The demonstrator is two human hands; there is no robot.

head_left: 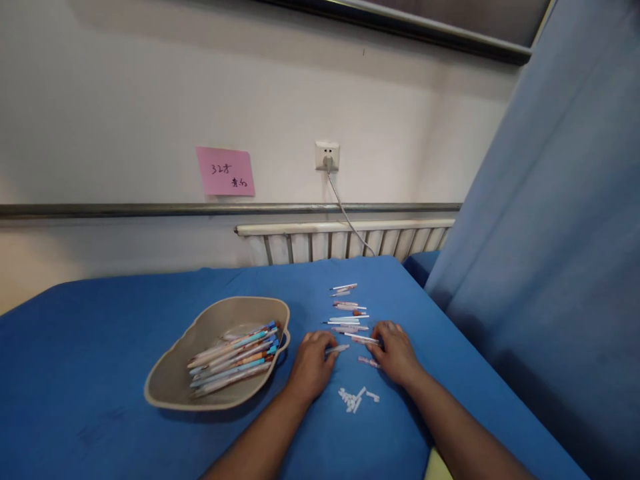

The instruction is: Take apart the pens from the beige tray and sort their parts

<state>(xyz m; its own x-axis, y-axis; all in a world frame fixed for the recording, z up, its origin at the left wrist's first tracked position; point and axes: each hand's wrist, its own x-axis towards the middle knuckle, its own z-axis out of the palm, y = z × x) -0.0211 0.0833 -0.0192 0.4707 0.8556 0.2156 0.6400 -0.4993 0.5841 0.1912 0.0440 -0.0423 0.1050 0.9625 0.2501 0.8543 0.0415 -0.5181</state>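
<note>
My left hand [313,365] is closed, thumb and fingers pinching a pale pen barrel [340,348] that points to the right. Across from it, my right hand [397,352] has its fingertips closed on a pinkish pen barrel [364,339]. A thin white refill [356,337] lies alongside that barrel. Beyond both hands, more pen barrels and refills [346,320] lie in a loose column on the blue cloth. A short pink patterned pen part [369,361] rests beside my right thumb. Small white pen parts [352,400] form a pile between my forearms.
To the left stands a beige basin [167,380] holding many pens [235,360]. Blue cloth [100,347] covers the table. A blue curtain [550,233] hangs along the right side. Behind are a white railing [320,229], a wall socket [327,157] with a cord, and a pink note [226,172].
</note>
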